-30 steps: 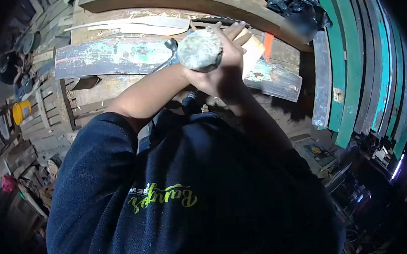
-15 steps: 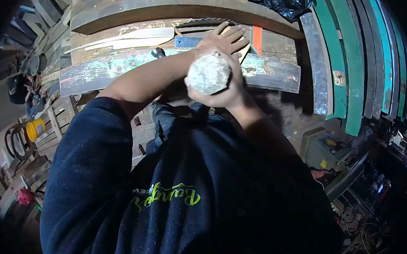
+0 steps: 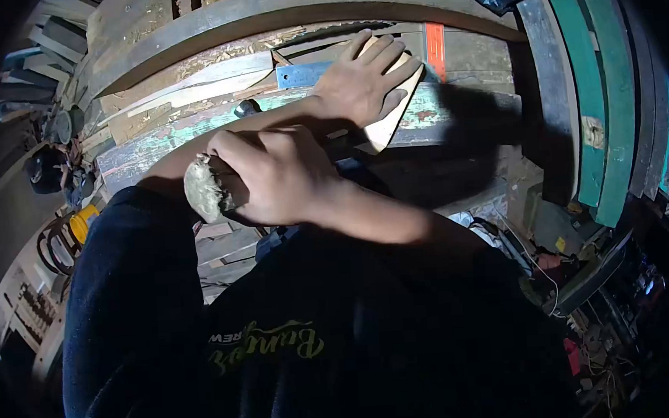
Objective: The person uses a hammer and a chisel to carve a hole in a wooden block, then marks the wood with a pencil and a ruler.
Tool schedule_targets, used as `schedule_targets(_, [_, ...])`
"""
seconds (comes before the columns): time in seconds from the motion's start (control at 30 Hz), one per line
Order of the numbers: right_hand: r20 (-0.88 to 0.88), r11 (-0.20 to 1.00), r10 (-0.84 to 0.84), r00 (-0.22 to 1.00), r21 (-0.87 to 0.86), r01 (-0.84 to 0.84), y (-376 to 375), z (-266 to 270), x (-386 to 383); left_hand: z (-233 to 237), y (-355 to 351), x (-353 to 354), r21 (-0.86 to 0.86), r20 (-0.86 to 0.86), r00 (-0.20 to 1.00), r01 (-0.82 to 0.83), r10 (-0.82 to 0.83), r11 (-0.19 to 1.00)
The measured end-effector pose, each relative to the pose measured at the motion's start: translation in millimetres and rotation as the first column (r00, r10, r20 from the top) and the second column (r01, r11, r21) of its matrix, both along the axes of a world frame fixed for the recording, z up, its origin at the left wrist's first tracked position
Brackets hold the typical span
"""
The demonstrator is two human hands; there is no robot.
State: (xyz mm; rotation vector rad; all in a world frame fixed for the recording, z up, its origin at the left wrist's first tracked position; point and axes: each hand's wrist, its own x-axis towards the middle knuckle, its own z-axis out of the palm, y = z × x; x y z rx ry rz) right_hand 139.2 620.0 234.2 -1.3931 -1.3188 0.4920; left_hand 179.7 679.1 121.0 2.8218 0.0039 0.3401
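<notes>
My left hand point(image 3: 361, 81) lies palm down with its fingers spread over a pale flat piece of wood point(image 3: 382, 133), which slants across the painted plank's edge. In my right hand point(image 3: 282, 174), closed in a fist in front of my left forearm, is a thick, pale grey, round-ended piece point(image 3: 205, 190) with a ragged rim. The rest of that piece is hidden by my fingers. Left of my left hand lies a blue metal strip point(image 3: 299, 75). Beyond its fingertips to the right is an orange strip point(image 3: 435, 49).
The plank point(image 3: 147, 148) with worn green paint forms the bench's near edge. A long thick beam point(image 3: 261, 13) runs across its far side. A dark knob point(image 3: 247, 108) and pale wood strips point(image 3: 219, 76) lie on the bench. Green boards point(image 3: 612, 115) stand at right.
My right hand has swung left with the round-ended piece, from beside my left wrist to over my left forearm. The view has shifted slightly. My left hand stays on the wood.
</notes>
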Motion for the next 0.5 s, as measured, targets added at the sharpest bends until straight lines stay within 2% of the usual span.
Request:
schedule_targets(0.1, [0.039, 0.999, 0.025, 0.999, -0.045, -0.023, 4.0, -1.9, -1.5, -0.7, 0.4, -0.9, 0.006, -0.012, 1.0, 0.0, 0.0, 1.0])
schedule_targets(0.23, [-0.082, 0.979, -0.072, 0.994, 0.183, 0.086, 0.0, 0.6, -2.7, -1.3, 0.7, 0.3, 0.051, 0.038, 0.999, 0.0, -0.002, 0.999])
schedule_targets(0.37, [-0.099, 0.968, 0.117, 0.988, 0.232, -0.091, -37.3, -1.2, 29.2, 2.3, 2.1, 0.6, 0.047, 0.08, 0.997, 0.001, -0.004, 0.999])
schedule_targets(0.43, [-0.201, 0.905, 0.171, 0.965, 0.42, -0.073, -54.1, -12.8, 47.0, 0.6, 0.1, -0.9, 0.069, 0.071, 0.997, -0.003, -0.002, 0.998])
schedule_targets(0.5, [-0.49, 0.947, 0.187, 0.852, 0.321, -0.024, -83.8, -39.0, 56.5, -1.4, 0.2, -0.3, 0.087, 0.065, 0.998, 0.002, -0.007, 0.996])
